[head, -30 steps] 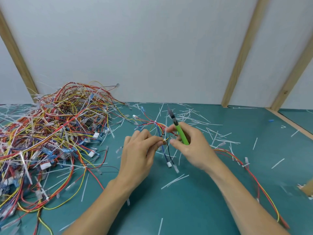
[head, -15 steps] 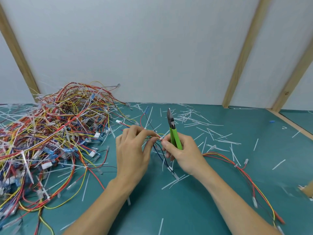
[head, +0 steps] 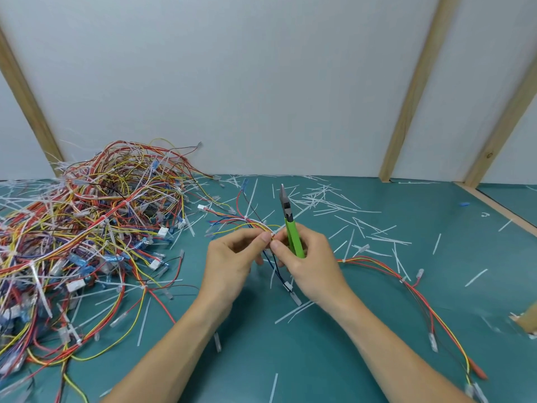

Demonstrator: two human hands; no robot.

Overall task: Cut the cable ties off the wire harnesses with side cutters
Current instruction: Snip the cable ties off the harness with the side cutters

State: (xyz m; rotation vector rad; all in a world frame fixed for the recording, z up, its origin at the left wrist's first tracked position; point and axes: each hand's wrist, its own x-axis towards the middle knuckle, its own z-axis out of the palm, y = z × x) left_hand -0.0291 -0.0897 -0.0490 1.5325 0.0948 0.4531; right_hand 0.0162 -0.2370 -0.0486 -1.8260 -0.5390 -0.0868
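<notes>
My left hand point(head: 232, 261) pinches a thin wire harness point(head: 235, 222) of red, yellow and blue wires just above the green mat. Facing it, my right hand point(head: 305, 263) grips the green-handled side cutters point(head: 292, 228), jaws pointing up and away, while its thumb and forefinger also pinch the harness at a small white cable tie point(head: 273, 234) between the two hands. The harness trails right as a red-yellow run point(head: 406, 283) and hangs down in dark wires with white connectors point(head: 290, 289).
A big tangled pile of coloured harnesses point(head: 87, 228) with white ties covers the left of the green mat point(head: 319, 359). Cut white tie pieces point(head: 334, 205) litter the mat's middle and back. White wall panels with wooden battens point(head: 412, 88) stand behind; a wooden edge point(head: 494, 205) runs at right.
Both hands drew slightly left and nearer together on the harness. The cutters swung from tilted left to nearly upright. The harness's right end slid left across the mat.
</notes>
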